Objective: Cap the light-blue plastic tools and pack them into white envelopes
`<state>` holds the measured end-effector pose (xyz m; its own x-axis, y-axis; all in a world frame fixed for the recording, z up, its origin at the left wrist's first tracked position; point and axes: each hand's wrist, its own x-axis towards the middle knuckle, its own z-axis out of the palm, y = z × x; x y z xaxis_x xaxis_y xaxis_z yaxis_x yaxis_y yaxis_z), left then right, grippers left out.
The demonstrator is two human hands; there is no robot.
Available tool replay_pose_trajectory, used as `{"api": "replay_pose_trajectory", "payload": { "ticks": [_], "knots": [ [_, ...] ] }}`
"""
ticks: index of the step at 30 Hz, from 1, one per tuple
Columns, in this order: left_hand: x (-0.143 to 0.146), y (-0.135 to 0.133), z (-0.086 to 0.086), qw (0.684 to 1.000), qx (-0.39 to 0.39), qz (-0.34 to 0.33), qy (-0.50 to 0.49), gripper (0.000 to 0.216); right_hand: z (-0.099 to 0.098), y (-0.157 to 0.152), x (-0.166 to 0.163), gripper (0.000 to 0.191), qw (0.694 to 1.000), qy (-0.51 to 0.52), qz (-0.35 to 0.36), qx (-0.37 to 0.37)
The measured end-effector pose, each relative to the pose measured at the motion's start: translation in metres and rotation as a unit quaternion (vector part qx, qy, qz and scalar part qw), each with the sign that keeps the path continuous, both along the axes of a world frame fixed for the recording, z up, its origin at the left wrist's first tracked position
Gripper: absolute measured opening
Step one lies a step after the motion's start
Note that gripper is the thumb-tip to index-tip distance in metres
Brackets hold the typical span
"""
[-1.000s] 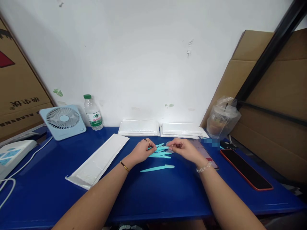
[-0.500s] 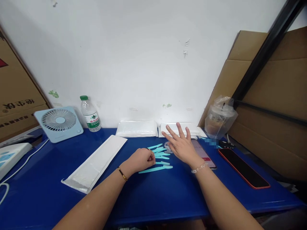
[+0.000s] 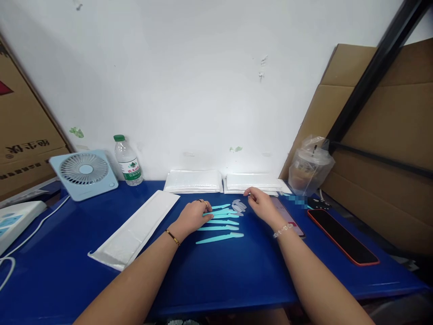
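Several turquoise eyebrow razors lie in a rough row on the blue table, blades towards the right. My left hand is over the handle ends of the farther ones, its thumb and fingers closed on a razor handle. To the right of the blades is a small pile of clear plastic caps. Just right of that pile, my right hand hovers with its fingers curled in and the fingertips together. Whether anything is between those fingertips is too small to tell.
A long white padded envelope lies left; stacked white envelopes stand by the wall. A blue fan and water bottle are back left. At right are a phone, another phone and a bagged drink cup.
My right hand has gone from spread fingers to a curled pinch, uncovering the caps. My left hand has shifted slightly away from me and left, showing more of the razors.
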<state>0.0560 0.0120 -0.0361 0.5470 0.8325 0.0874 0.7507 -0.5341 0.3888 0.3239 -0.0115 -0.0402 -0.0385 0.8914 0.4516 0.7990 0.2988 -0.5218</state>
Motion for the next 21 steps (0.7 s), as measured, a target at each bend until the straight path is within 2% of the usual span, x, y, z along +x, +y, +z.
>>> {"api": "replay_pose_trajectory", "payload": {
  "ticks": [6,11,16,21],
  "knots": [
    [0.000,0.002,-0.002,1.000,-0.006,-0.003,-0.020,0.021,-0.006,-0.002,-0.014,0.014,0.993,-0.043,0.088,-0.061],
    [-0.001,0.004,-0.004,0.997,-0.044,0.015,-0.056,0.020,-0.009,0.000,-0.017,0.018,0.991,-0.075,0.082,-0.075],
    [-0.004,0.009,-0.002,0.990,-0.060,0.033,-0.122,0.022,-0.001,-0.003,-0.009,0.021,0.993,-0.006,0.079,-0.089],
    [-0.006,0.016,-0.006,0.983,-0.086,0.050,-0.157,0.025,0.006,-0.007,-0.008,0.026,0.985,0.072,0.111,-0.111]
  ]
}}
